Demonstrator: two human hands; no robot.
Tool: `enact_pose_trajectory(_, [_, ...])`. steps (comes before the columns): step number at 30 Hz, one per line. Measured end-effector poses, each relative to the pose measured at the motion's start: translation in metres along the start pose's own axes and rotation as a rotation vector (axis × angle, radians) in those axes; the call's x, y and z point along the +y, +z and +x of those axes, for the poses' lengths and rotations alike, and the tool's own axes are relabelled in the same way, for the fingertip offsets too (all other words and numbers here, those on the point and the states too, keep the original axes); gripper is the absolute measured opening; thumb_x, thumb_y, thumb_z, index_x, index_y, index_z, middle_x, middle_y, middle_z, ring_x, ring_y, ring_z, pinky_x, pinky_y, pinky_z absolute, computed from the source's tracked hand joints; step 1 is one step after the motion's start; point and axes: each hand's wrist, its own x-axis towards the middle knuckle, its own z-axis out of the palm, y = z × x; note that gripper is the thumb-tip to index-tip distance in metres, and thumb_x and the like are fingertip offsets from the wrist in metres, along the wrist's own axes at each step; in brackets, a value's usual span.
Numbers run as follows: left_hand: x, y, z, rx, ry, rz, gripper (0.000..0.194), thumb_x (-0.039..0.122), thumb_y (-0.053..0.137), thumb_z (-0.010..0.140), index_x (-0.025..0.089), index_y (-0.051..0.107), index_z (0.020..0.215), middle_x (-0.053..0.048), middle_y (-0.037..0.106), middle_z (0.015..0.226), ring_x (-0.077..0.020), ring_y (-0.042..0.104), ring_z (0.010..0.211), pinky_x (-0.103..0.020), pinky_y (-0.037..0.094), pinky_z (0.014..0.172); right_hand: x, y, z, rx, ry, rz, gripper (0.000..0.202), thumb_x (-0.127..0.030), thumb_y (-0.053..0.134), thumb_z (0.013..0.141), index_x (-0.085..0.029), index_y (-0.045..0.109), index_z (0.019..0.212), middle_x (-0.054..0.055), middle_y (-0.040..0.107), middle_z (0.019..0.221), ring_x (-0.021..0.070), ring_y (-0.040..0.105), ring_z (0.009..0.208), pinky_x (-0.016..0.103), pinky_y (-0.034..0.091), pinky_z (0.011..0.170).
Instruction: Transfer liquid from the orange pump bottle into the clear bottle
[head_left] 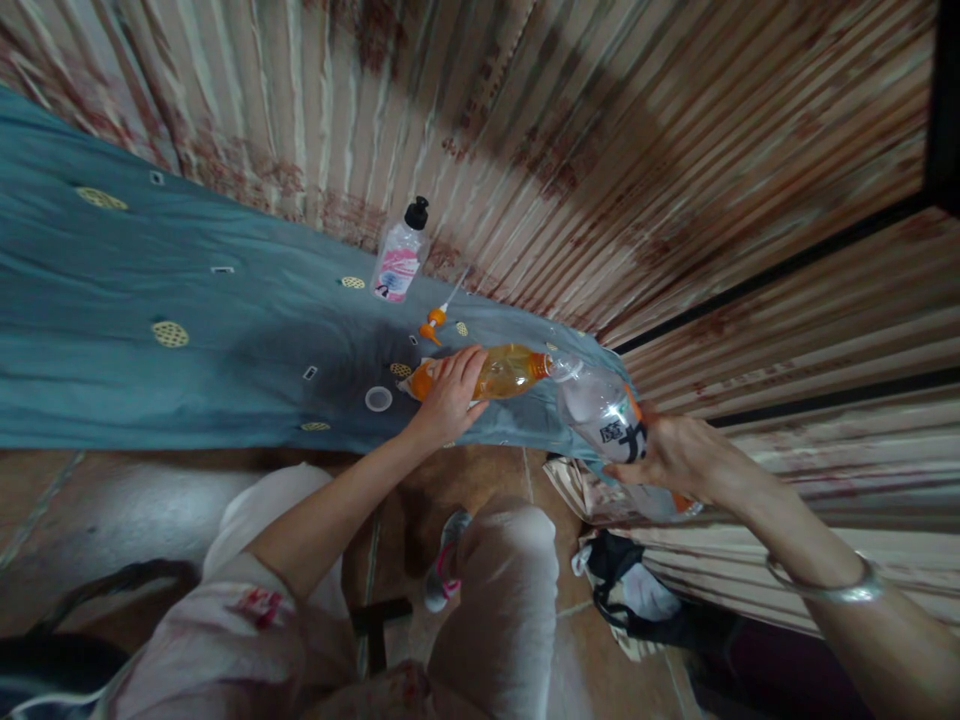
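- Over the teal cloth (217, 310): amber bottle (514, 373), clasped by left hand (451, 388).
- At the cloth's right end: clear bottle (592, 403), clasped by right hand (679, 452), neck-to-neck with the first.
- Possible spill onto the cloth, through misalignment of necks.

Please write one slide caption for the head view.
The left hand holds an orange-coloured bottle neck to neck with a clear bottle in the right hand.

Left hand (452, 388) hides part of amber bottle (511, 372), center; right hand (673, 455) covers part of clear bottle (596, 408). Black-capped bottle (401, 262) fine print unreadable. Blue cloth (45, 300) cut off, left edge.
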Motion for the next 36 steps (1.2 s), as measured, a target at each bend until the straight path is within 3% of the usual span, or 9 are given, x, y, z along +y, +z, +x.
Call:
enact_pose_trajectory(5, [0.0012, -0.001, 0.0003, -0.003, 0.001, 0.009, 0.068, 0.023, 0.063, 0.078, 0.009, 0.033, 0.138, -0.021, 0.044, 0.141, -0.0328, 0.042, 0.13, -0.049, 0.035, 0.106, 0.0009, 0.001, -0.0001, 0.009, -0.018, -0.011, 0.04, -0.058, 0.056, 0.071, -0.02, 0.049, 0.061, 0.002, 0.05, 0.049, 0.0161, 0.051, 0.049, 0.027, 0.022, 0.044])
enact_pose_trajectory(14, [0.001, -0.0011, 0.0009, 0.004, -0.01, -0.008, 0.067, 0.023, 0.062, 0.079, 0.011, 0.033, 0.138, -0.02, 0.044, 0.141, -0.0329, 0.043, 0.13, -0.05, 0.036, 0.106, 0.0011, 0.0015, -0.0004, 0.078, -0.039, 0.038, 0.036, -0.055, 0.058, 0.068, -0.02, 0.05, 0.061, 0.001, 0.047, 0.045, 0.017, 0.052, 0.046, 0.026, 0.021, 0.042])
enact_pose_trajectory(25, [0.0016, -0.0009, 0.0009, 0.003, -0.014, -0.01, 0.066, 0.022, 0.062, 0.079, 0.012, 0.034, 0.138, -0.019, 0.044, 0.142, -0.0331, 0.043, 0.13, -0.05, 0.036, 0.106, 0.0017, 0.0022, -0.0001, 0.018, -0.019, 0.001, 0.039, -0.058, 0.057, 0.07, -0.021, 0.049, 0.062, 0.004, 0.052, 0.051, 0.0206, 0.059, 0.056, 0.026, 0.024, 0.044])
enact_pose_trajectory(32, [0.0019, -0.0012, 0.0008, 0.0, -0.009, -0.006, 0.068, 0.022, 0.063, 0.078, 0.01, 0.034, 0.138, -0.02, 0.043, 0.142, -0.0334, 0.043, 0.129, -0.05, 0.036, 0.106, 0.001, 0.0003, 0.0002, 0.016, 0.0, 0.033, 0.042, -0.057, 0.058, 0.069, -0.017, 0.056, 0.079, 0.003, 0.056, 0.053, 0.0205, 0.059, 0.054, 0.027, 0.028, 0.047])
enact_pose_trajectory(36, [0.0021, -0.0016, 0.0012, -0.007, -0.008, -0.006, 0.067, 0.022, 0.063, 0.078, 0.01, 0.034, 0.137, -0.02, 0.044, 0.141, -0.0332, 0.042, 0.13, -0.05, 0.035, 0.106, 0.0019, 0.0003, 0.0005, 0.004, -0.003, 0.038, 0.041, -0.057, 0.058, 0.069, -0.017, 0.054, 0.078, 0.002, 0.054, 0.052, 0.0185, 0.056, 0.05, 0.027, 0.026, 0.046])
